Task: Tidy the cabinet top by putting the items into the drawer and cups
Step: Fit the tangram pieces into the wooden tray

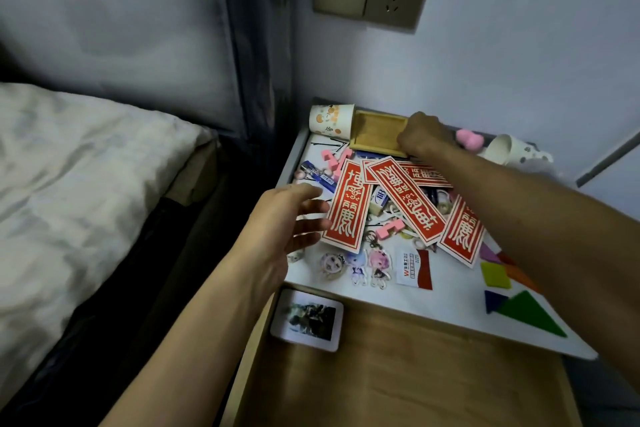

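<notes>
Drawer (398,378) stands open nearest, one photo card (306,321) inside. Beyond it, the white tabletop (450,298) carries four red slips (348,206), three charms (356,263) and tangram pieces (526,312). Left hand (280,225), fingers spread and holding nothing, hovers beside the leftmost slip. Right hand (422,135) grips the tray (377,132) edge. Two cups (330,118) lie tipped at the back, by the wall (519,45); bed (69,166) on the left.

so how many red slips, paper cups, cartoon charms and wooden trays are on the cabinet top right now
red slips: 4
paper cups: 2, both lying on their sides
cartoon charms: 3
wooden tray: 1
total: 10
</notes>
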{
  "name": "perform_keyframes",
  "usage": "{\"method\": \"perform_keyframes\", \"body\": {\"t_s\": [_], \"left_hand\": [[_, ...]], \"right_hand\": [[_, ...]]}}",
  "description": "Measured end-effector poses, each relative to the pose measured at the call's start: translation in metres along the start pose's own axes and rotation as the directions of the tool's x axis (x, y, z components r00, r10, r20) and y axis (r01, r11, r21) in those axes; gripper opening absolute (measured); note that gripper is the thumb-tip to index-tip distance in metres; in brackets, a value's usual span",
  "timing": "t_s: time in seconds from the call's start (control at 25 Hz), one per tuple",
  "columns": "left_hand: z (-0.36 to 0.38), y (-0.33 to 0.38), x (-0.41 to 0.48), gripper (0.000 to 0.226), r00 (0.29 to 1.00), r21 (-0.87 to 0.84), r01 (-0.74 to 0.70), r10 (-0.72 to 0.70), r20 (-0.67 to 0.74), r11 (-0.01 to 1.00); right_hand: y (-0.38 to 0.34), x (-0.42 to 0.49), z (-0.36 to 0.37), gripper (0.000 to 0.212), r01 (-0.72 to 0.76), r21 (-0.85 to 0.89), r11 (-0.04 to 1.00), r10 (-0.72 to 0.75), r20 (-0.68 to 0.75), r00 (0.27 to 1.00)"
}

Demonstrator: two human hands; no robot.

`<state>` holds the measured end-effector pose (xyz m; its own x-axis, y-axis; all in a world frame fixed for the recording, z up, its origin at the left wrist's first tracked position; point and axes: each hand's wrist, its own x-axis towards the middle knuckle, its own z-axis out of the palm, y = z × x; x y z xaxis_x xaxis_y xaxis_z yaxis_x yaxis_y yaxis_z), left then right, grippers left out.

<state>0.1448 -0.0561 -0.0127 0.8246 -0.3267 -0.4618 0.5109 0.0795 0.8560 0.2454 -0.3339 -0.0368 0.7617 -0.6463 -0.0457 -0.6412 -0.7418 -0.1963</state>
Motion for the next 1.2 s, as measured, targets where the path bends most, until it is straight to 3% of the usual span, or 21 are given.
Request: {"method": "perform_keyframes", "body": {"t_s": [0.08, 0.28, 0.44, 0.52, 0.64, 0.72, 0.8, 0.88, 0.96, 1.04, 1.08, 1.16, 1.2], "left_hand": [[0.001, -0.001, 0.001, 0.014, 1.0, 0.004, 0.006, -0.006, 0.009, 1.0], [0.01, -0.006, -0.004, 0.014, 0.999, 0.01, 0.011, -0.011, 0.035, 1.0], [0.022, -0.017, -0.014, 0.016, 0.997, 0.045, -0.033, 0.03, 0.078, 0.998], [0.03, -0.025, -0.019, 0.019, 0.993, 0.066, -0.055, 0.048, 0.107, 0.996], [0.042, -0.04, -0.034, 0.03, 0.979, 0.051, -0.047, 0.036, 0.201, 0.998], [0.052, -0.053, -0.047, 0.034, 0.967, 0.028, -0.027, 0.019, 0.256, 0.999], [0.061, -0.067, -0.055, 0.032, 0.972, 0.002, -0.006, 0.005, 0.234, 1.0], [0.068, -0.079, -0.06, 0.026, 0.983, -0.02, 0.0, 0.004, 0.185, 1.0], [0.069, -0.084, -0.063, 0.019, 0.989, -0.038, -0.007, 0.013, 0.145, 0.999], [0.07, -0.087, -0.063, 0.019, 0.992, -0.037, -0.012, 0.016, 0.129, 0.999], [0.071, -0.088, -0.062, 0.02, 0.991, -0.033, -0.012, 0.016, 0.131, 0.999], [0.072, -0.088, -0.059, 0.021, 0.989, -0.015, -0.008, 0.01, 0.146, 1.0], [0.073, -0.089, -0.057, 0.02, 0.988, -0.004, -0.005, 0.006, 0.153, 1.0]], "right_hand": [[0.0, 0.006, 0.002, 0.024, -0.026, 0.027, 0.999, 0.025, 0.034, 0.999], [0.015, 0.007, -0.018, 0.013, -0.024, 0.327, 0.945, 0.005, 0.059, 0.998], [0.033, -0.036, -0.056, 0.027, 0.021, 0.43, 0.903, -0.01, -0.026, 1.0], [0.047, -0.079, -0.068, 0.03, 0.033, 0.589, 0.807, -0.015, -0.036, 0.999], [0.075, -0.168, -0.064, 0.045, 0.015, 0.845, 0.534, -0.124, 0.061, 0.99], [0.097, -0.222, -0.051, 0.064, -0.057, 0.92, 0.388, -0.166, 0.13, 0.977], [0.113, -0.259, -0.038, 0.069, -0.142, 0.932, 0.335, -0.168, 0.207, 0.964], [0.126, -0.275, -0.029, 0.065, -0.19, 0.914, 0.358, -0.192, 0.271, 0.943], [0.142, -0.267, -0.03, 0.055, -0.088, 0.822, 0.563, -0.232, 0.259, 0.938], [0.171, -0.243, -0.037, 0.044, 0.104, 0.544, 0.832, -0.228, 0.165, 0.959], [0.187, -0.231, -0.041, 0.041, 0.17, 0.357, 0.919, -0.228, 0.128, 0.965], [0.212, -0.215, -0.038, 0.04, 0.217, 0.079, 0.973, -0.228, 0.186, 0.956], [0.22, -0.213, -0.033, 0.042, 0.225, 0.025, 0.974, -0.224, 0.253, 0.941]]}}
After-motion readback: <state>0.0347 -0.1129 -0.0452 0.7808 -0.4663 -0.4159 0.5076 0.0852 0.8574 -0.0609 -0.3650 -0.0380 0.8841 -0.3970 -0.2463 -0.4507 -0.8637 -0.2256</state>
